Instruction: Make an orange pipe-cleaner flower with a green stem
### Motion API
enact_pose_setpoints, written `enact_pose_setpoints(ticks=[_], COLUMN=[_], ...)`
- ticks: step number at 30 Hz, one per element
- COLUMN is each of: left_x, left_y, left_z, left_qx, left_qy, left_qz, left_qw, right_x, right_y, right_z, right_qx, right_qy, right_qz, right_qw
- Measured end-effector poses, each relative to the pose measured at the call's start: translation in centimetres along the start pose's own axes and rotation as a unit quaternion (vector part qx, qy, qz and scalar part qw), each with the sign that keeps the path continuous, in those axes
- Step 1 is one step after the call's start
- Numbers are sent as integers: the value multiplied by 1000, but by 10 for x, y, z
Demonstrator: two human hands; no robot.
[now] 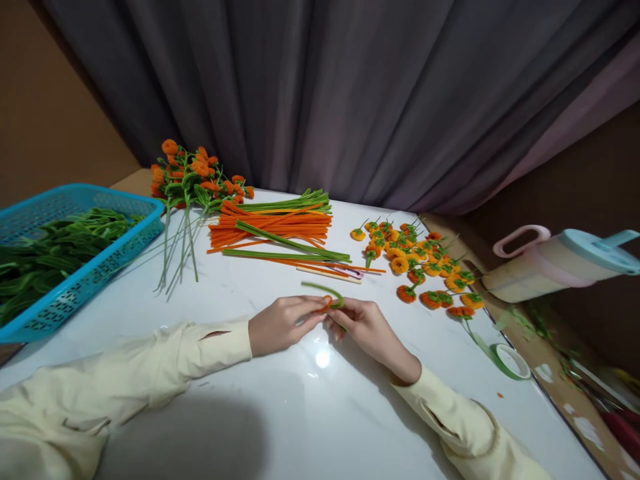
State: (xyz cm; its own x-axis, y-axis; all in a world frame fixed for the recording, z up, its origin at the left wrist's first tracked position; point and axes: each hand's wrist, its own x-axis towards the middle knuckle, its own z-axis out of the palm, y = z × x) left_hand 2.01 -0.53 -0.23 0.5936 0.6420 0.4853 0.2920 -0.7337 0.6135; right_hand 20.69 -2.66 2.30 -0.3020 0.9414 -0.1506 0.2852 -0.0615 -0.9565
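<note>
Both hands meet over the middle of the white table. My left hand (287,322) pinches a small orange curl of pipe cleaner (326,304) between thumb and fingers. From the other side, my right hand (367,327) is closed on a green pipe cleaner (323,287), whose free end bends out to the left above the fingers. Green and orange touch where the fingertips come together, and the fingers partly hide the join. Just beyond lie bundles of orange pipe cleaners (270,227) and green pipe cleaners (285,202).
A blue basket (83,291) of green leaves stands left, with stemmed orange flowers (200,170) behind it. Loose yellow and orange flower heads (400,265) cover the right side. Green tape (511,362) and a lidded tumbler (550,263) lie near the right edge; a curtain (320,100) hangs behind.
</note>
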Motion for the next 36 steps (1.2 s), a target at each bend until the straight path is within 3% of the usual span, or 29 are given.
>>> enact_pose_setpoints(ticks=[3,6,9,17,25,32,36], left_x=[14,28,35,39,37,34,30], left_y=[3,5,7,9,15,10,10], left_z=[-13,-24,-30,-32,-35,-31,-30], left_qx=[-94,-216,-302,-401,-328,-302,-239], left_qy=[-15,-77,-112,-85,-77,-50,-67], left_qz=[-107,-181,-217,-296,-242,-224,-180], left_qw=[990,956,922,863,910,925,952], right_x=[4,10,17,19,16,20,21], right_y=[-12,-22,-28,-44,-44,-44,-46], right_z=[-15,-29,-33,-29,-32,-35,-37], right_qx=[5,13,-10,-90,-203,-157,-165], right_qy=[-71,-130,-134,-110,-79,-126,-171], right_qz=[13,9,-4,-28,-59,-37,-31], right_qw=[997,991,991,989,974,979,971])
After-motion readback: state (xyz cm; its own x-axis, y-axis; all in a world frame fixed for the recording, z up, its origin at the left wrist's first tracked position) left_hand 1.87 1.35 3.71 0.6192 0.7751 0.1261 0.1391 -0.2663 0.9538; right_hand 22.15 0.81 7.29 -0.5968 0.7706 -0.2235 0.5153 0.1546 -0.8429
